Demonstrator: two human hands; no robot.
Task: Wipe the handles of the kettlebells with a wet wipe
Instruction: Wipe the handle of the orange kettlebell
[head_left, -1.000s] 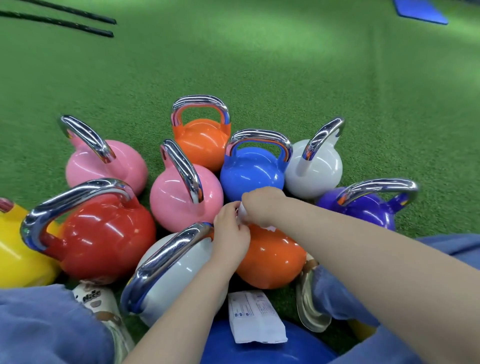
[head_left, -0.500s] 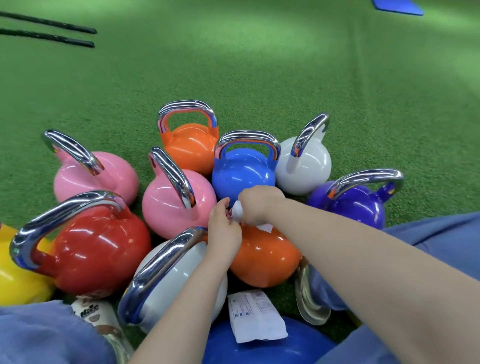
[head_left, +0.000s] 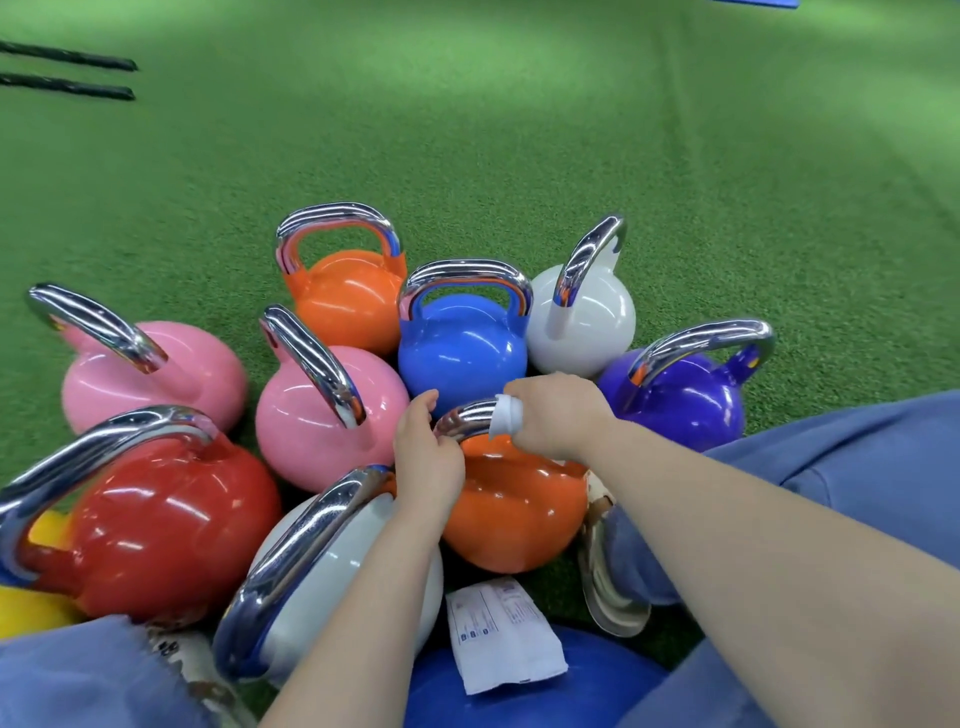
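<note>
Floor: green artificial turf (head_left: 519, 130) fills the view; two dark ropes (head_left: 67, 73) lie at 10 o'clock.
Kettlebells: a tight cluster of coloured kettlebells with chrome handles stands on the turf, from the centre down to 8 o'clock.
Kettlebell in hand: the near orange kettlebell (head_left: 511, 509) sits just below centre, touching the grey kettlebell (head_left: 337, 566) at its 9 o'clock and just in front of the blue kettlebell (head_left: 462, 353) at its 12 o'clock.
Handle: its chrome handle (head_left: 465, 418) shows as a short arc between the two hands.
Left hand (head_left: 426, 457): fingers curled over the left end of that handle, steadying it.
Right hand (head_left: 558, 415): closed round the right part of the handle with the wet wipe under it.
Wet wipe (head_left: 506, 415): white, bunched round the handle, peeking out at the thumb side of the right hand.
Wipe packet (head_left: 504, 634): white pouch at 6 o'clock, resting on a large blue ball (head_left: 597, 691).
Doing it well: judging from the grip, the wipe should stay wrapped fully round the bar and slide along the whole arc, down both legs, while the left hand shifts aside so no patch under it is missed.
</note>
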